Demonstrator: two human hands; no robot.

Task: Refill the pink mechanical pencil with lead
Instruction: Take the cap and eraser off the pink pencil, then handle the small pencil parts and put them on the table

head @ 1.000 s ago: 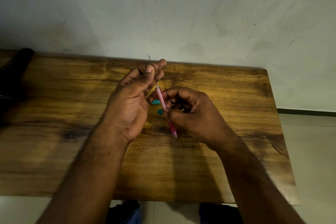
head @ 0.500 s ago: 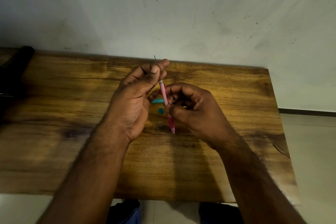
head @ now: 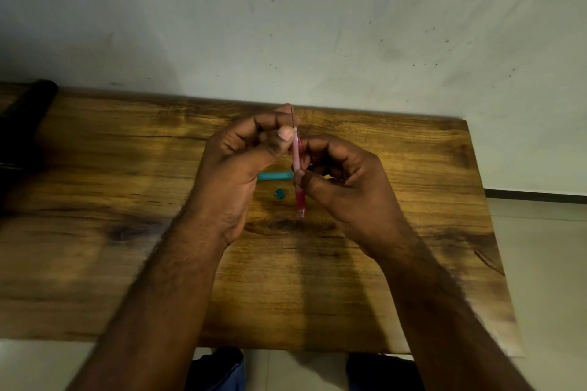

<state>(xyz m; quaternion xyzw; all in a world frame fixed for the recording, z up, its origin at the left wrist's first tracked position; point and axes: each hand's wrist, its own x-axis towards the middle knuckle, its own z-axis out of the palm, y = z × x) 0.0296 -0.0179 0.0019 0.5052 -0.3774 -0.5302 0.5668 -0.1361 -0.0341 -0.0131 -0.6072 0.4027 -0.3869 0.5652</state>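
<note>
The pink mechanical pencil (head: 298, 165) stands almost upright above the wooden table (head: 127, 168), its tip pointing down. My right hand (head: 346, 181) grips its barrel with curled fingers and thumb. A thin dark lead (head: 292, 116) sticks up from the pencil's top end, pinched between thumb and fingers of my left hand (head: 241, 165). A teal lead case (head: 274, 175) lies on the table behind the hands, partly hidden. Its small teal cap (head: 279, 194) lies apart, just in front of it.
A dark object (head: 25, 124) lies at the table's far left edge. A grey wall stands right behind the table. The table's right edge ends near a tiled floor (head: 540, 263). My knees show below the front edge.
The pencil has turned more upright and the hands have come closer together. The lead now sits lower, with less of it showing above my left fingers.
</note>
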